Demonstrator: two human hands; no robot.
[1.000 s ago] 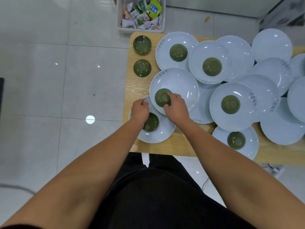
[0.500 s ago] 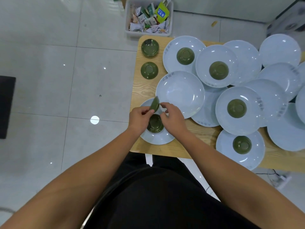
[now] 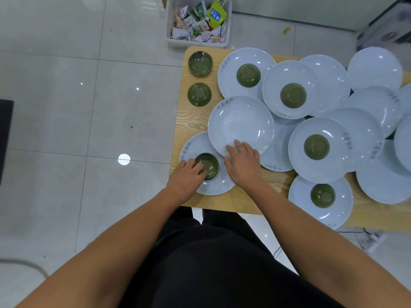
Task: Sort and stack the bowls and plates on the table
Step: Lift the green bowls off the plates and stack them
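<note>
Two bowls (image 3: 208, 166) now nested; right hand (image 3: 242, 165) shifted onto plate (image 3: 241, 123).

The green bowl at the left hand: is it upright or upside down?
Upright. The green bowl shows its hollow, shiny inside, not a foot ring; the left hand holds its near rim.

Flipped a bowl (image 3: 206, 165) and nested it.
Lifted the upside-down bowl off the middle plate (image 3: 241, 123), leaving it bare, tipped it upright and set it into the one on the near plate (image 3: 213, 188). Let go with the right hand (image 3: 242, 164) and laid its fingers on the middle plate's near rim.
</note>
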